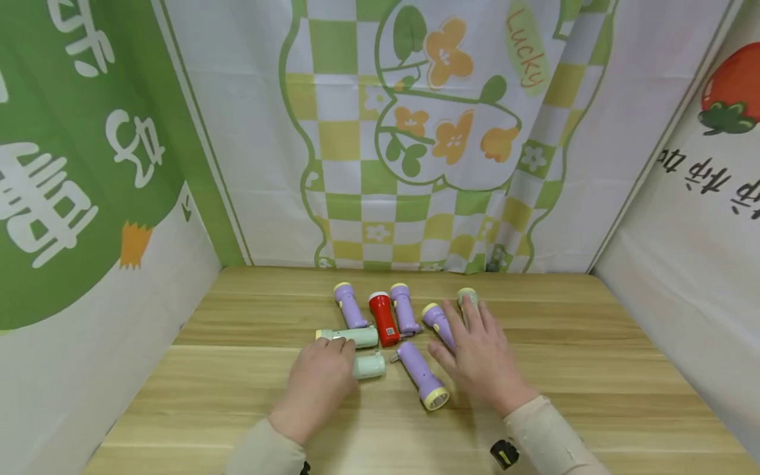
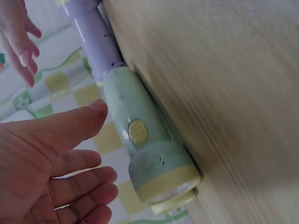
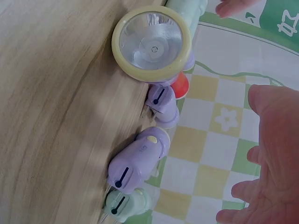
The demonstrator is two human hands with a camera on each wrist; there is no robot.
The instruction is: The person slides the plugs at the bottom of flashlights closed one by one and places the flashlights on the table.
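My left hand (image 1: 323,376) is over the left end of two pale green flashlights, the farther one (image 1: 362,337) and the nearer one (image 1: 369,367), partly hiding both. In the left wrist view its fingers are loosely bent, with the thumb tip close beside a green flashlight (image 2: 124,93). My right hand (image 1: 483,356) hovers with spread fingers, overlapping a purple flashlight (image 1: 437,320) and a third green one (image 1: 467,295). Between the hands lies another purple flashlight (image 1: 418,369), its yellow-rimmed lens (image 3: 152,42) large in the right wrist view.
Behind the hands, a red flashlight (image 1: 383,320) lies between two purple ones, left (image 1: 350,307) and right (image 1: 404,309). Printed cloth (image 1: 439,231) hangs along the back edge of the wooden table (image 1: 594,369), with cloth walls at both sides. A small black object (image 1: 505,454) shows by the right sleeve.
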